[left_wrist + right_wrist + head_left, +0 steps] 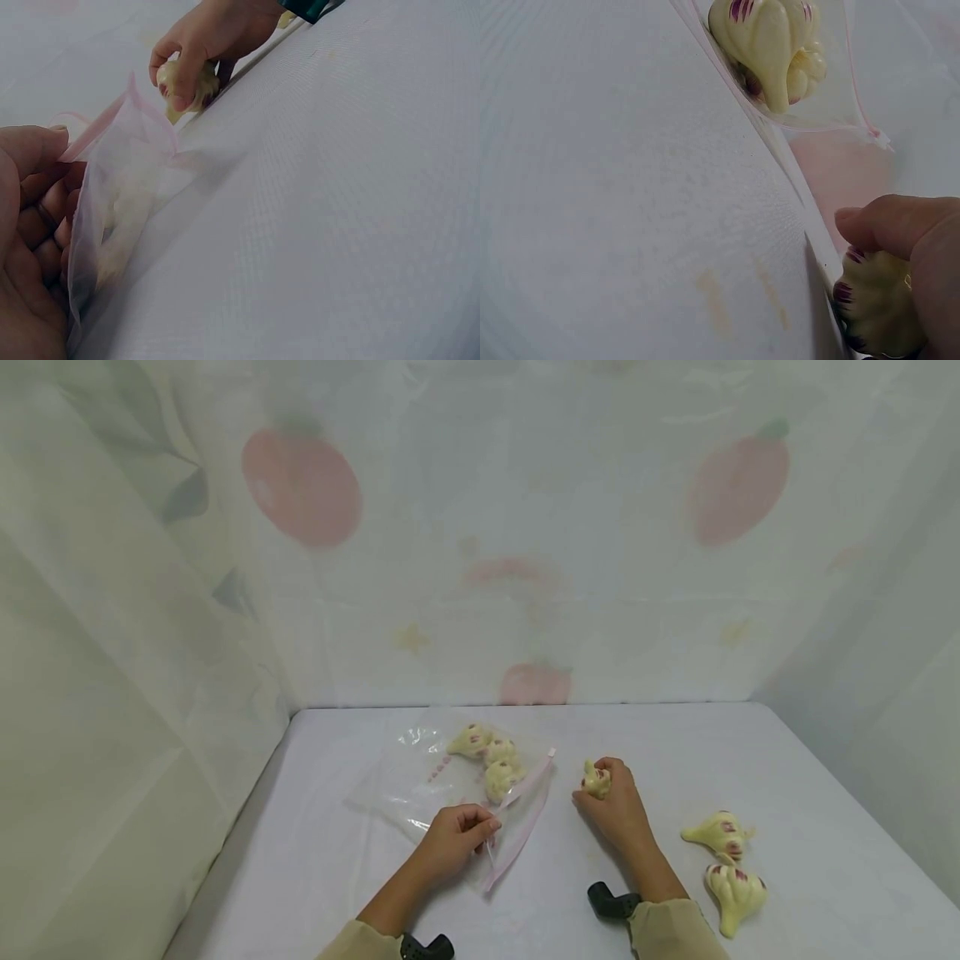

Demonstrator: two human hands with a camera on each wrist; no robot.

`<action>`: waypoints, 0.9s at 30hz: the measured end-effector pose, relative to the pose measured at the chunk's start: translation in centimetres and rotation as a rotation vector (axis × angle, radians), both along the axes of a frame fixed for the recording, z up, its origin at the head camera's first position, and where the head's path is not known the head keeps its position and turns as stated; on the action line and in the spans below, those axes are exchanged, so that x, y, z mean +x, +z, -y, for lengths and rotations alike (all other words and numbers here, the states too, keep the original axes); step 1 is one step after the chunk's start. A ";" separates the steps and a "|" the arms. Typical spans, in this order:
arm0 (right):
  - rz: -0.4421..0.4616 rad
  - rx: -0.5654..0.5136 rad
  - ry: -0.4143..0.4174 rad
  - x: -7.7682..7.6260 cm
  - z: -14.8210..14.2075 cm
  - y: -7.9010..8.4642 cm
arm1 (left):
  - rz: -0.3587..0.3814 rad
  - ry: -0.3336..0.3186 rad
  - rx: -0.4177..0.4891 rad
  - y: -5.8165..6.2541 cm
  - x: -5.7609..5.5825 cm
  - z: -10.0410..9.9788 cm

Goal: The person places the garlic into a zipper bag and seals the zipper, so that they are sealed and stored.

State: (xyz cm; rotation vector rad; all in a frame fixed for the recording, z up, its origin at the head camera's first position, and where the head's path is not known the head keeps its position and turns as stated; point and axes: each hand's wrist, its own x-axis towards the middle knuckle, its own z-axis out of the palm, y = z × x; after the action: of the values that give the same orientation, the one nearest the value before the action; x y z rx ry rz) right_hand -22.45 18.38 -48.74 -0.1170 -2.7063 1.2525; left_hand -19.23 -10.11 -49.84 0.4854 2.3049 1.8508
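A clear zip bag (pixel 405 772) with a pink edge lies on the table, several garlic bulbs (pixel 501 777) inside it. My left hand (pixel 459 839) pinches the pink rim near the bag's mouth, which stands parted. To the right of the mouth, my right hand (pixel 618 806) grips another garlic bulb (pixel 596 779), cream with purple streaks. That bulb also shows between thumb and fingers in the right wrist view, the right hand (pixel 922 240) partly covering it. In the left wrist view, the left hand's thumb (pixel 37 146) presses the rim against the fingers.
Two more garlic bulbs, an upper one (pixel 720 835) and a lower one (pixel 737 893), lie on the white table (pixel 817 860) at the right. A curtain (pixel 420 527) with faded fruit prints hangs behind the table's far edge. Each wrist wears a black strap mount.
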 end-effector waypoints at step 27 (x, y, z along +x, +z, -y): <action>-0.093 0.014 -0.047 -0.1 -0.1 -0.5 | -0.019 -0.009 0.004 -0.1 0.0 0.0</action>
State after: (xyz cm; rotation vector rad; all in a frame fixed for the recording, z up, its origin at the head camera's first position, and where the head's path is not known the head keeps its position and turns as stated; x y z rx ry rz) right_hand -22.59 18.53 -49.19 -0.1171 -2.6170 1.1951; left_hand -19.23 -10.13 -49.89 0.5151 2.3073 1.8551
